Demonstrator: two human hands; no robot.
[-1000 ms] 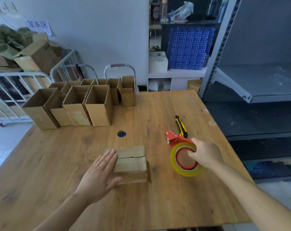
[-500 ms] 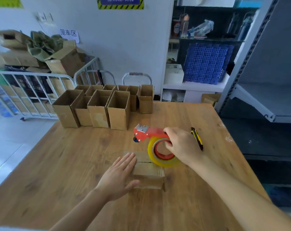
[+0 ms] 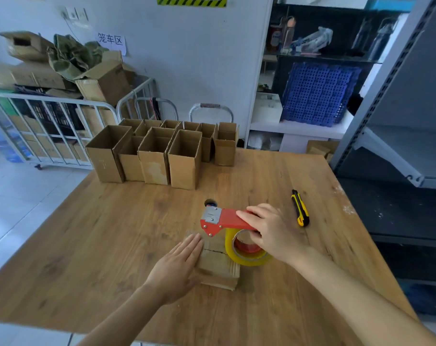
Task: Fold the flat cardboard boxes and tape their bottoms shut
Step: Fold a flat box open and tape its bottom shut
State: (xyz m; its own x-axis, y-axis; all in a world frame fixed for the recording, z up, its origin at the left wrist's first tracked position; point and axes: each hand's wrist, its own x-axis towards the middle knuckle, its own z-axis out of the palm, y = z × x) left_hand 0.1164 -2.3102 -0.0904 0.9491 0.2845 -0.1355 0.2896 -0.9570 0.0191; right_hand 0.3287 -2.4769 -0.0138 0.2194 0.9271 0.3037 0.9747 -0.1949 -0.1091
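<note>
Left hand [image 3: 177, 265], fingers together, presses closed brown cardboard box [image 3: 219, 270]; right hand [image 3: 274, 233] grips red tape dispenser [image 3: 224, 219] above it; open-topped brown cartons [image 3: 184, 158] beyond

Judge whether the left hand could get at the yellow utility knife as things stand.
Probably not directly: the left hand lies flat on the box, and the right hand with the tape dispenser sits between it and the utility knife.
</note>
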